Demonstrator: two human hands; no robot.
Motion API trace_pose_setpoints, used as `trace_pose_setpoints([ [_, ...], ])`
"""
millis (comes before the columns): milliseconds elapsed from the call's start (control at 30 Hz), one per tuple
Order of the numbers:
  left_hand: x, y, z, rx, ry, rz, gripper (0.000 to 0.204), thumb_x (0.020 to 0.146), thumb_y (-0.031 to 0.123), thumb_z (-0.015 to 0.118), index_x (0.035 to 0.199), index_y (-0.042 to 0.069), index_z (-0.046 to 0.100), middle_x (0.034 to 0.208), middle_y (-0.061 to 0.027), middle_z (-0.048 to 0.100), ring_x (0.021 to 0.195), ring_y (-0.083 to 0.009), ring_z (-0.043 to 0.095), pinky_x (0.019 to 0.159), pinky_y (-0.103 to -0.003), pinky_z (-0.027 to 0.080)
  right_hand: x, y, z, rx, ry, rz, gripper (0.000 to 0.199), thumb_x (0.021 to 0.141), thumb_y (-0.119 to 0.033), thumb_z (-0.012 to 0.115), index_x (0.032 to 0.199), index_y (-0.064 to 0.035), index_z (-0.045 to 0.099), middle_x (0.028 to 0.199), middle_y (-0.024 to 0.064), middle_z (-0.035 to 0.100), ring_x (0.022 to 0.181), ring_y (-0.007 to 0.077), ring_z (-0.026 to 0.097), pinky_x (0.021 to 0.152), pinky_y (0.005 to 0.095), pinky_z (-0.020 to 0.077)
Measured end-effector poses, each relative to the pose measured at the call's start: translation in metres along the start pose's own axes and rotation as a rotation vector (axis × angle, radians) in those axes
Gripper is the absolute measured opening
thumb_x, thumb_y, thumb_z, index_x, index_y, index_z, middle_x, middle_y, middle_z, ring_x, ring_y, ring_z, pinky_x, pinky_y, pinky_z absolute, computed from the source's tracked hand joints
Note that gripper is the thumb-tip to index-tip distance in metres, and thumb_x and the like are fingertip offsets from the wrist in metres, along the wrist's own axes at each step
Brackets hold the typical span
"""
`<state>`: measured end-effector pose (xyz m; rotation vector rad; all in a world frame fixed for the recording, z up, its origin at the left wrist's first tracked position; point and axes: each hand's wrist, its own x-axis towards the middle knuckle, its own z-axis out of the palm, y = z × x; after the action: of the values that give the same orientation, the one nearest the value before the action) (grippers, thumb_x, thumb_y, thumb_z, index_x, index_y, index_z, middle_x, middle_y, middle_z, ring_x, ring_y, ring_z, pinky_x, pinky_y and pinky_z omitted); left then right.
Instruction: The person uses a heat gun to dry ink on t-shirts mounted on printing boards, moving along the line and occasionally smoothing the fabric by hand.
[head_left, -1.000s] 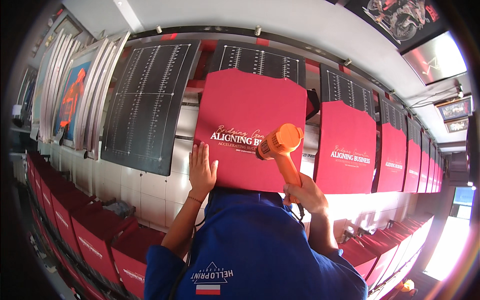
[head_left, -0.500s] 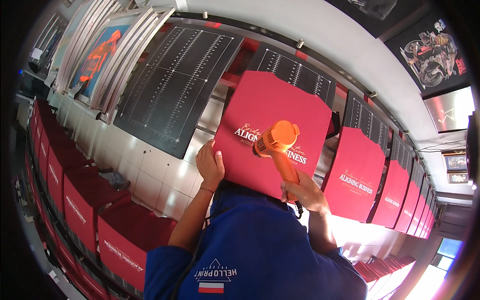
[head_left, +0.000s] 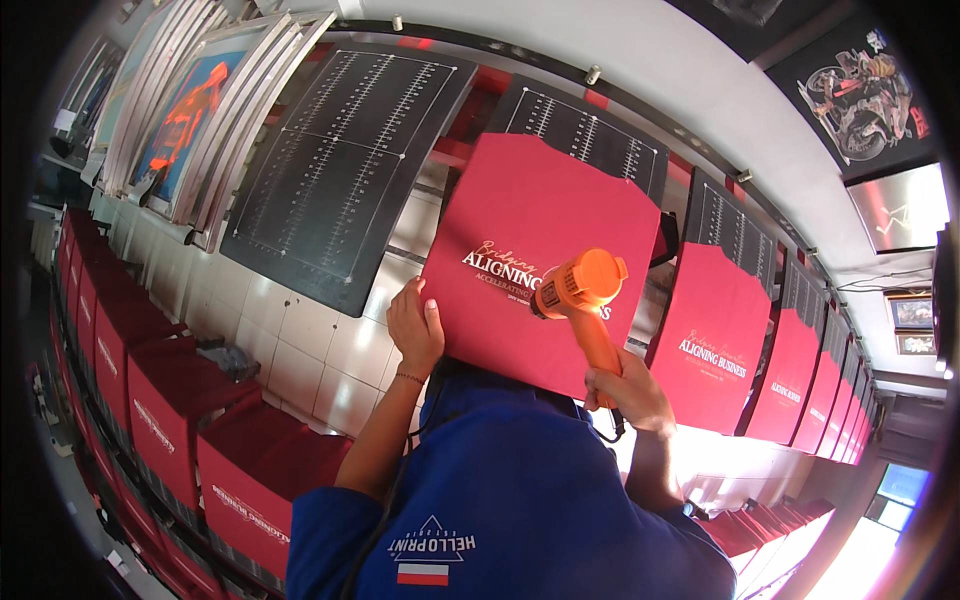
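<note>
Several framed screens (head_left: 185, 125) stand beside a black ruled board (head_left: 335, 180); next, a person's left hand (head_left: 415, 325), unclenched, thumb apart, is at the left edge of a printed red cloth (head_left: 545, 195) laid over another board (head_left: 580, 125). An orange heat gun (head_left: 588, 285) hovers over the lettering, its handle wrapped by the right hand (head_left: 635, 392), near more red cloths (head_left: 712, 315).

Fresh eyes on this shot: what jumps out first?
The bright orange heat gun in the right hand, near mid-frame, over a red printed fabric panel. Next, the black board with white ruled scales, left of that panel. Then the orange figure on a blue framed screen, upper left.
</note>
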<state>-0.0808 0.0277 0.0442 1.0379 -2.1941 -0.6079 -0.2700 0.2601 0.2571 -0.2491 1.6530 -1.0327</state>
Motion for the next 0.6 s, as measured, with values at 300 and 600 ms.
trace_pose_setpoints([
  [300, 0.000, -0.003, 0.003, 0.008, -0.011, 0.014, 0.039, 0.096, 0.026, 0.047, 0.125, 0.001, 0.056, 0.127, -0.0181, 0.061, 0.114, -0.0365, 0.057, 0.095, -0.046, 0.042, -0.024, 0.018, -0.018, 0.053, 0.133, 0.016, 0.023, 0.091, -0.013, 0.060, 0.107, 0.0045, 0.055, 0.077, 0.0048, 0.056, 0.064, 0.0128, 0.062, 0.063, 0.0276, 0.0554],
  [600, -0.001, -0.004, 0.003, -0.007, -0.016, 0.010, 0.040, 0.096, 0.028, 0.047, 0.124, 0.001, 0.057, 0.128, -0.0184, 0.061, 0.115, -0.0366, 0.057, 0.096, -0.047, 0.042, -0.025, 0.021, -0.018, 0.086, 0.124, -0.014, 0.023, 0.092, -0.012, 0.058, 0.107, 0.0043, 0.055, 0.076, 0.0045, 0.057, 0.064, 0.0127, 0.062, 0.063, 0.0278, 0.0547],
])
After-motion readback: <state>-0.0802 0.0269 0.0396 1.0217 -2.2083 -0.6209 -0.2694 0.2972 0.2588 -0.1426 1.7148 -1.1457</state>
